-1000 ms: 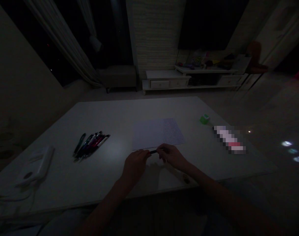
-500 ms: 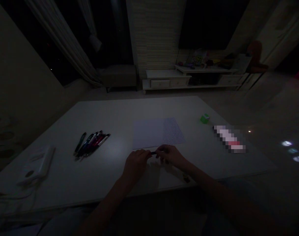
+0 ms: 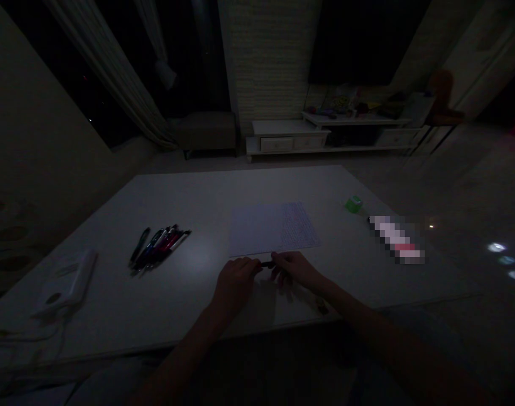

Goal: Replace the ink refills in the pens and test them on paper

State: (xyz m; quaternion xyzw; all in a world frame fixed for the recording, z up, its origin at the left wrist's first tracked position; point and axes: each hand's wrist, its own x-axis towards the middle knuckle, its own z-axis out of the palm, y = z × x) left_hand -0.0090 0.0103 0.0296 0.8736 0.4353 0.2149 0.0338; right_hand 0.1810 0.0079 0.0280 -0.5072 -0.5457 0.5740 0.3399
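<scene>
Between my two hands is a short stretch of a dark pen (image 3: 267,264), lying roughly level above the near part of the table. My left hand (image 3: 237,279) is closed around its left end, which is hidden in the fingers. The thumb and fingertips of my right hand (image 3: 297,270) pinch the other end, with the lower fingers loosely curled. Just beyond the hands lies a sheet of paper (image 3: 257,228), its right part covered in handwriting. A pile of pens (image 3: 159,248) rests on the left side of the table.
The white table (image 3: 206,194) carries a small green object (image 3: 353,204) and a blurred-out flat item (image 3: 395,239) at the right. A white box-like device (image 3: 66,285) with cables sits at the left. Near my right forearm is a small dark object (image 3: 321,306). Across the room stands a low cabinet (image 3: 282,144).
The fingers of my right hand have shifted slightly on the pen, and a little more of it shows between the hands. My left hand stays almost still.
</scene>
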